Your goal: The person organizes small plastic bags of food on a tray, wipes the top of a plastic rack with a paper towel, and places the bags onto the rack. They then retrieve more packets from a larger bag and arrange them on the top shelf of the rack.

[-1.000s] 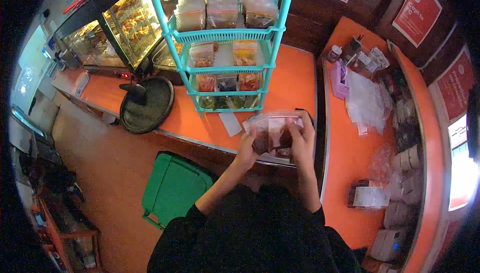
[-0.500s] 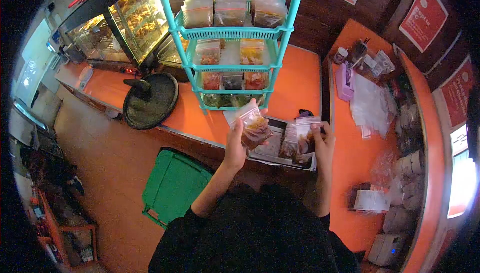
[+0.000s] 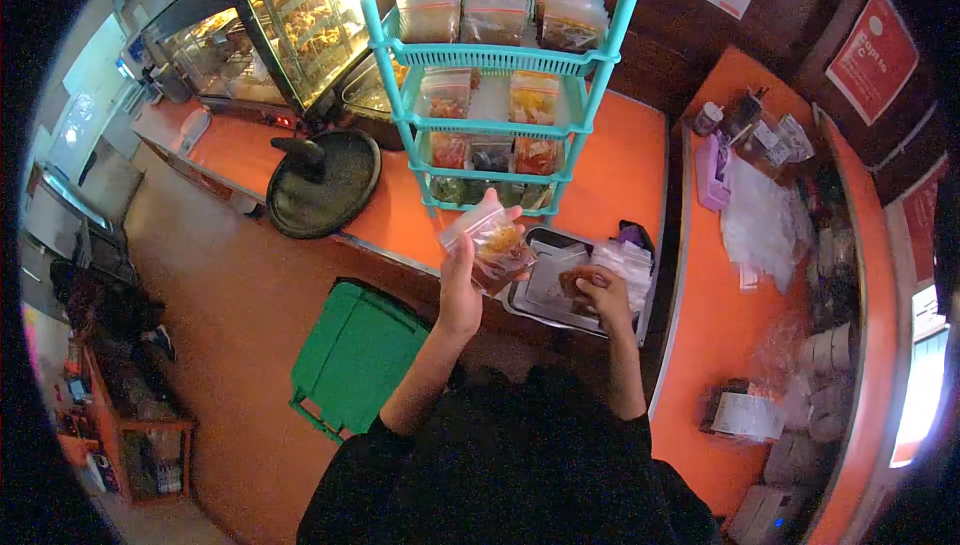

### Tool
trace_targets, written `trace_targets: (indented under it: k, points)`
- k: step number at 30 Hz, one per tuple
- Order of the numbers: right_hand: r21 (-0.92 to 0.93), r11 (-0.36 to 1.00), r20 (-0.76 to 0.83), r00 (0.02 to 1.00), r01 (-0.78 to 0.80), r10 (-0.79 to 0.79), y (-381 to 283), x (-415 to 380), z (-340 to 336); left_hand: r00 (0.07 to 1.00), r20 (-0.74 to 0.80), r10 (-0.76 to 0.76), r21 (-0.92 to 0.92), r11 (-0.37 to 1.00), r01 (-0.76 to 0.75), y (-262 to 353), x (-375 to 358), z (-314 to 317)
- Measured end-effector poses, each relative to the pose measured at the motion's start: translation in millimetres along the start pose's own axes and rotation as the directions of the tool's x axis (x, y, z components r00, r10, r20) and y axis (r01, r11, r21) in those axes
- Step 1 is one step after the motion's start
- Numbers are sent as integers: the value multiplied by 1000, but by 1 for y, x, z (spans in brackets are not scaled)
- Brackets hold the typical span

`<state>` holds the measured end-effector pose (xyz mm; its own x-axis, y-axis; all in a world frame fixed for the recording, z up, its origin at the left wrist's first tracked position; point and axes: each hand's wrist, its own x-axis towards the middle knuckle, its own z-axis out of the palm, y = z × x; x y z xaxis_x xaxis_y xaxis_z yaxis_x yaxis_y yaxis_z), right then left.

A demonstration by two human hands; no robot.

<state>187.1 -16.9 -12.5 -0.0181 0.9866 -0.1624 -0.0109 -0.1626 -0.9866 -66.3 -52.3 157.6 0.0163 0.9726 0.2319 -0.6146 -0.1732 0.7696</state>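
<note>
My left hand (image 3: 462, 295) holds up a few clear zip bags (image 3: 500, 253) with brown and orange-yellow contents, thumb in front and fingers behind. To the right, my right hand (image 3: 606, 301) is closed on a small bag of brown filling (image 3: 577, 286), just over the metal tray (image 3: 530, 311). More zip bags (image 3: 628, 261) lie in the tray's right part, partly behind that hand. Ahead stands a turquoise tiered rack (image 3: 500, 127), its shelves holding rows of similar filled bags (image 3: 495, 17).
A dark stone mortar dish with a pestle (image 3: 322, 183) sits at the orange counter's (image 3: 400, 235) edge. Below is a green lidded bin (image 3: 355, 360). On the right counter lie clear plastic bags (image 3: 765, 220) and a purple holder (image 3: 712, 173). A lit food cabinet (image 3: 305, 30) stands back left.
My right hand has moved left and inward over the tray and now grips a brown-filled bag. The left hand still holds its bags. The view has shifted slightly.
</note>
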Motion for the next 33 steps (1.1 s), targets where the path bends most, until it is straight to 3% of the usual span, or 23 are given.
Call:
trace_targets:
  k: [2,6,8,9,10,12,13,15,17,18,20,21,23,27,29,30,32,33]
  points:
    - [-185,983,20,1000,-11,15,25,12,-1,1000,-25,12,15,1000,-12,0,-1,-5]
    - [-216,975,29,999,51,-46,67,25,12,986,-154,65,46,997,-58,8,-3,-18]
    - [-629,740,70,966,237,-250,83,29,15,991,-124,56,41,998,-51,15,-10,-37]
    - [-741,653,23,978,157,-210,68,20,28,978,-198,62,63,997,-51,19,-14,-43]
    - [-738,655,27,977,163,-213,48,12,43,960,-270,72,88,995,-50,22,-18,-50]
    - [-930,357,-45,936,89,-349,14,2,75,938,-334,97,129,990,-57,28,-25,-65]
    - [-928,341,32,945,148,-324,5,6,91,938,-337,88,110,993,-53,32,-30,-71]
    - [-742,527,280,906,415,-319,-10,24,122,901,-424,94,89,994,-62,37,-33,-69]
    - [-557,491,498,743,669,-447,12,67,154,922,-383,55,76,997,-28,30,-43,-87]
    - [-552,488,501,737,676,-453,40,96,167,939,-343,15,59,998,5,28,-48,-94]
    - [-657,262,407,625,707,-666,91,143,188,931,-362,40,86,996,-9,30,-55,-92]
    - [-655,264,409,626,708,-664,84,144,193,921,-388,38,93,996,-2,30,-59,-94]
    - [-780,384,368,859,494,-357,73,132,194,908,-418,11,92,995,30,30,-66,-99]
    - [-808,368,345,876,460,-337,89,108,202,892,-453,3,102,994,48,26,-75,-121]
    - [-769,566,184,951,297,-249,65,86,204,886,-463,5,103,994,48,20,-72,-127]
    - [-773,567,172,954,286,-247,62,79,199,890,-456,-6,98,994,57,17,-71,-133]
    - [-536,674,115,835,508,-538,55,63,183,933,-291,-214,-27,976,215,4,-69,-151]
    - [-520,714,82,860,468,-504,38,49,165,932,-283,-226,-34,974,226,-8,-66,-159]
